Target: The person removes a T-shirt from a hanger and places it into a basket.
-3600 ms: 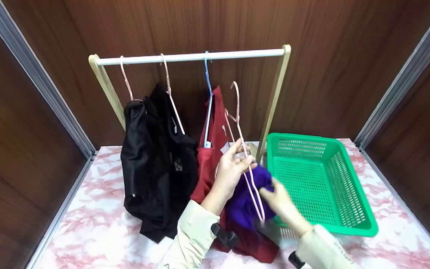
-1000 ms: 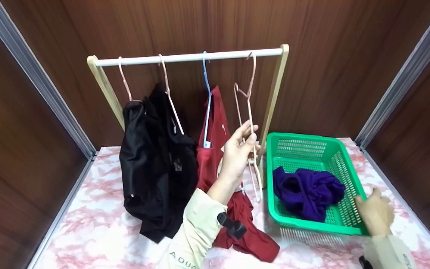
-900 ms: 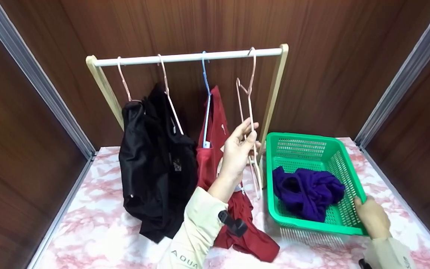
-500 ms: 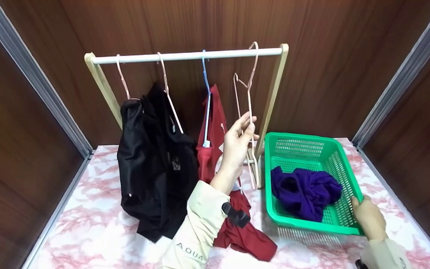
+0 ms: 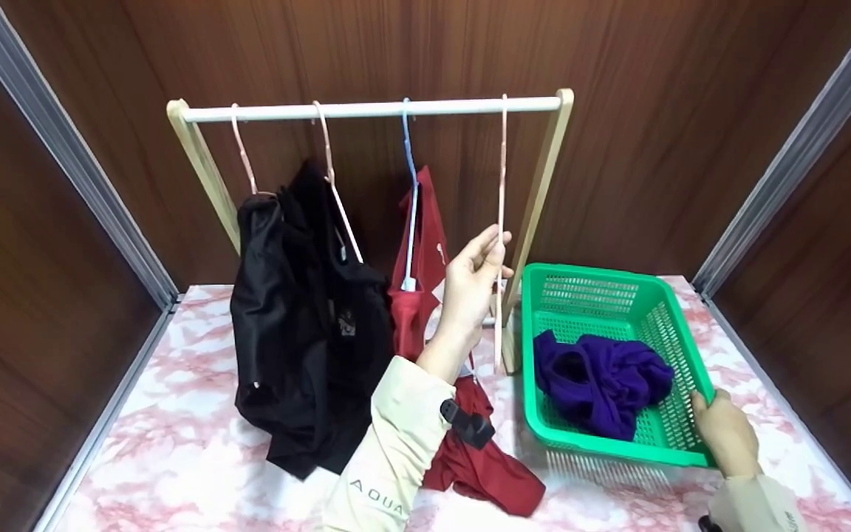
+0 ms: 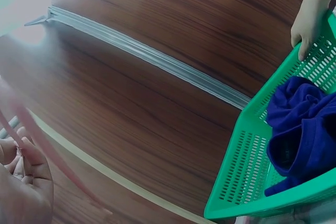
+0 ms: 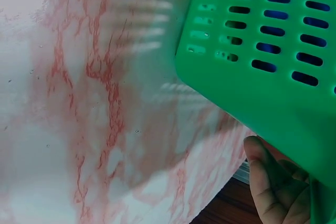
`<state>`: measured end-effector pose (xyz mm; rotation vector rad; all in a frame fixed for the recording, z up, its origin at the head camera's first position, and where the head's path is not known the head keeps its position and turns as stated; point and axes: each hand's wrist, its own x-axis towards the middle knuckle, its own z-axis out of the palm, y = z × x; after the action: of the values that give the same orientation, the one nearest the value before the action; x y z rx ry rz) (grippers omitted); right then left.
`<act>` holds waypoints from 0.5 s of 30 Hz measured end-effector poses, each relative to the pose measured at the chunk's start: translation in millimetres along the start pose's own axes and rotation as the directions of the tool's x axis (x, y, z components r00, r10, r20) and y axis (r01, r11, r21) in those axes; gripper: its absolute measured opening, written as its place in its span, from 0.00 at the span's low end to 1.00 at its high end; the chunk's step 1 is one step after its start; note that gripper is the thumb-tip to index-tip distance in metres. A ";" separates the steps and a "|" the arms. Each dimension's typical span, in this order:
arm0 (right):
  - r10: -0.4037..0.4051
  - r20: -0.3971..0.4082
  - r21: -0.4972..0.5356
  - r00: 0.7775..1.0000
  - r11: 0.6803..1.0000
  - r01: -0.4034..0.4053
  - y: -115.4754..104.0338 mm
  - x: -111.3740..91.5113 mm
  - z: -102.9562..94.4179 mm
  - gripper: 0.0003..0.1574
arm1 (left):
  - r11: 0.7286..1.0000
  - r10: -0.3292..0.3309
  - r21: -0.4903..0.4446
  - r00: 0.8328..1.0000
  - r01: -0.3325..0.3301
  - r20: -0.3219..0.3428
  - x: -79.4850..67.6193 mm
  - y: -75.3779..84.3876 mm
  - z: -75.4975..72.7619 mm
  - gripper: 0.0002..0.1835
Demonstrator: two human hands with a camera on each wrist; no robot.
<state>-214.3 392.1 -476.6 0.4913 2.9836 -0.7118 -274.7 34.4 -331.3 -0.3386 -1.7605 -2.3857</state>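
Observation:
My left hand pinches a bare pink clothes hanger between thumb and fingers. The hanger stands edge-on, its hook at the white rail near the right end. Over on the right, my right hand grips the side rim of a green plastic basket. A crumpled purple garment lies inside the basket. In the left wrist view the garment's neck opening shows. The right wrist view has the right thumb and fingers at the basket's rim, partly hidden by its wall.
Two black garments on pink hangers and a red garment on a blue hanger hang from the rack. The red cloth trails onto the marbled table. Brown wood-grain panels enclose the back and sides.
The purple garment has gone from my right hand into the basket, whose rim that hand now holds. My left hand has raised the pink hanger to the rail and turned it edge-on.

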 end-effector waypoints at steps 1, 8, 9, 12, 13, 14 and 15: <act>-0.004 -0.004 0.000 1.000 1.000 0.004 -0.1 -0.1 0.2 0.38 | 1.000 -0.002 0.001 1.000 0.002 -0.006 -0.2 0.0 0.3 0.21; -0.018 -0.018 0.009 1.000 1.000 0.018 0.3 -1.0 0.8 0.36 | 1.000 0.022 0.001 0.995 -0.022 -0.100 -2.7 -0.2 0.5 0.18; -0.018 -0.016 0.009 1.000 1.000 0.018 0.3 -1.1 0.9 0.36 | 0.999 0.031 0.013 0.993 -0.030 -0.115 -3.3 0.0 0.2 0.18; -0.017 -0.012 0.005 1.000 1.000 0.017 -0.1 -1.6 1.0 0.37 | 0.998 0.047 0.037 0.988 -0.042 -0.144 -5.2 1.9 -0.9 0.17; -0.017 -0.012 0.005 1.000 1.000 0.017 -0.3 -1.7 1.1 0.37 | 0.998 0.046 0.038 0.988 -0.041 -0.148 -5.8 2.8 -1.2 0.17; -0.019 -0.014 0.005 1.000 1.000 0.019 -0.5 -1.8 1.1 0.37 | 0.998 0.048 0.042 0.987 -0.043 -0.151 -6.5 4.1 -1.4 0.17; -0.018 -0.020 0.006 1.000 1.000 0.018 -0.8 -1.8 1.3 0.37 | 0.998 0.050 0.047 0.987 -0.043 -0.152 -7.2 5.2 -1.5 0.17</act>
<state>-212.9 390.4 -477.2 0.4749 3.0090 -0.7221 -266.6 31.4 -328.9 -0.1833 -1.7135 -2.2720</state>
